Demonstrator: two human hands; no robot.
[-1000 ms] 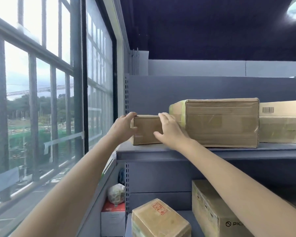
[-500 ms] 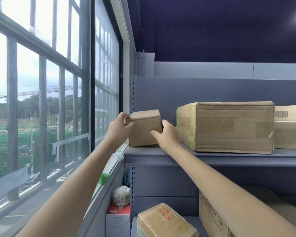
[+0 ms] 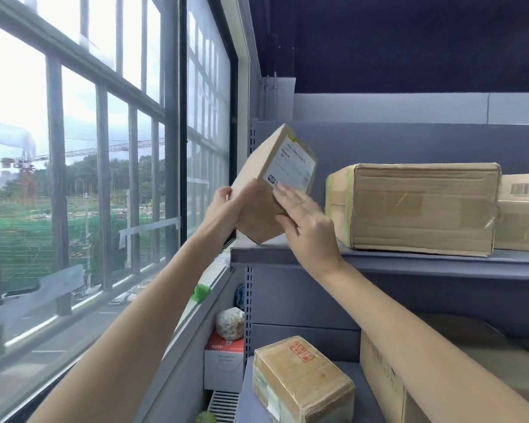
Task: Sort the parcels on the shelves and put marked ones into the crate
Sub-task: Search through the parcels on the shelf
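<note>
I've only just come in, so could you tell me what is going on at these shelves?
A person is sorting parcels on a grey shelving unit beside a window. Both hands hold a small cardboard box tilted above the upper shelf, its white label turned toward the camera. The left hand grips its left side; the right hand lies against the face below the label. A larger taped box sits on the same shelf, and a red-stamped parcel sits on the shelf below. No crate is in view.
</note>
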